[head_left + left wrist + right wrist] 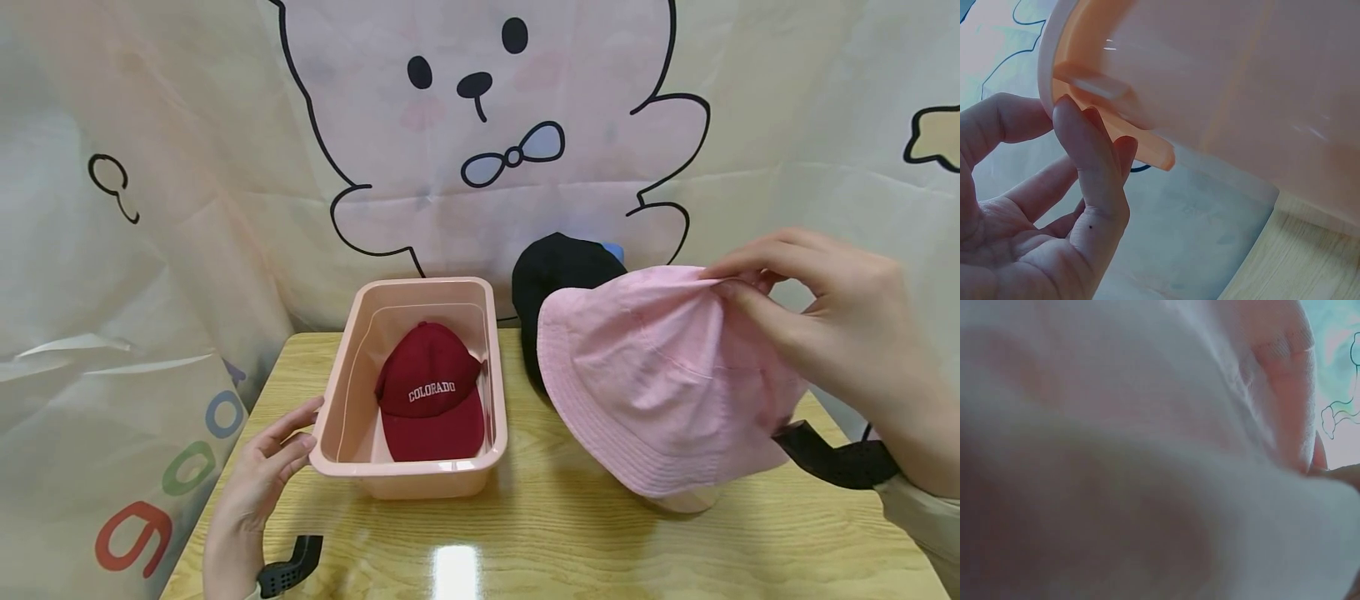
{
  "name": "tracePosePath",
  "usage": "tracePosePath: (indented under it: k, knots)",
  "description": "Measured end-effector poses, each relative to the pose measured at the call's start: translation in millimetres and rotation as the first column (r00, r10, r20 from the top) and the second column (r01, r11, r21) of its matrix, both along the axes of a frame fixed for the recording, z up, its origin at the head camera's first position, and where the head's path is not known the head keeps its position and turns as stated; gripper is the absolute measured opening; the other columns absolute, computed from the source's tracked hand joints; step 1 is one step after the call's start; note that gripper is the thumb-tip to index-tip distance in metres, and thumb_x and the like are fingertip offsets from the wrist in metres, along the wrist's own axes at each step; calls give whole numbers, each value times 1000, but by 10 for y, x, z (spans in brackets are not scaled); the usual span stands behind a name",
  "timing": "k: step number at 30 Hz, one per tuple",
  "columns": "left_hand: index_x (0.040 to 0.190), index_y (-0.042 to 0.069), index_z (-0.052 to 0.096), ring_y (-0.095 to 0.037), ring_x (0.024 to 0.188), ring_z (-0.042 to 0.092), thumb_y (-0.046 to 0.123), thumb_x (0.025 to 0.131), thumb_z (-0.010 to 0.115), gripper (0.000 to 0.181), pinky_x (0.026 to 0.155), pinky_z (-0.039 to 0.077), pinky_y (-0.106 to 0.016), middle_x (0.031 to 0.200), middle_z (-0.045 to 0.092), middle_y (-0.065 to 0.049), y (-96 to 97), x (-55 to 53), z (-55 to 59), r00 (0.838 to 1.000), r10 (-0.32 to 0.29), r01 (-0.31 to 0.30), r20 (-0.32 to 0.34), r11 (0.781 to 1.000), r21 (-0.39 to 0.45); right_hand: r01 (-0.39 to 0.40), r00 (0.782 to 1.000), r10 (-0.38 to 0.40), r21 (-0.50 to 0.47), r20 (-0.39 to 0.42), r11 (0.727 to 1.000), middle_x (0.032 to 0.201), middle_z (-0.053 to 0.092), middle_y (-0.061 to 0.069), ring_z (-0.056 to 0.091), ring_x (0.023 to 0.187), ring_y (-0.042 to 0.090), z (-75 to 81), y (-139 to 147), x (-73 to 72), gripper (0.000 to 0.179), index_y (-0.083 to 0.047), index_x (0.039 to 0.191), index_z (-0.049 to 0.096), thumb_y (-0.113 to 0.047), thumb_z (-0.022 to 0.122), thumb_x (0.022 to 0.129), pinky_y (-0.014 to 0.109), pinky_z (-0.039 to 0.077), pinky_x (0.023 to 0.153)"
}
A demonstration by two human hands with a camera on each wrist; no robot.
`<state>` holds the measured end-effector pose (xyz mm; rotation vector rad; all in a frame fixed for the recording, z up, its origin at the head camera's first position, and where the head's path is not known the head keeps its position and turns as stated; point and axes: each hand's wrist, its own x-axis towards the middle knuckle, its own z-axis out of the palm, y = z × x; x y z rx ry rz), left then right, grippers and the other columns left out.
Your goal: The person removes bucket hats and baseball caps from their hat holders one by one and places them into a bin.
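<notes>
My right hand (832,300) pinches a pink bucket hat (652,375) by its crown and holds it up over the right side of the table. In the right wrist view the hat's pink cloth (1116,394) fills most of the picture, close and blurred. With thumb and fingers my left hand (258,471) pinches the rim of a peach plastic bin (408,469) at its left front corner; the left wrist view shows the same grip on the bin wall (1210,81). Inside the bin lies a dark red cap (427,392) lettered COLORADO, its brim towards me.
Behind the pink hat stands a black cap (555,267), partly covered, with a bit of something blue (613,251) beside it. A pale rounded edge (686,501) shows beneath the hat. The wooden table (375,550) meets a printed curtain (465,225) at the back.
</notes>
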<state>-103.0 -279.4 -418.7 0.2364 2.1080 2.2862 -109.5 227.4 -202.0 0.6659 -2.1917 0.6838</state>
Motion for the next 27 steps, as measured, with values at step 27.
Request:
tracePosePath:
  k: [27]
  knots:
    - [139,9,52,-4,97,64,-5,96,47,44,81,56,-19,114,61,7,-7,2,-12,1000,-15,16,-12,1000,10,-97,995,97,-27,15,995,80,64,-12,52,73,-5,27,-257,-118,27,-6,86,76,15,65,75,8,42,71]
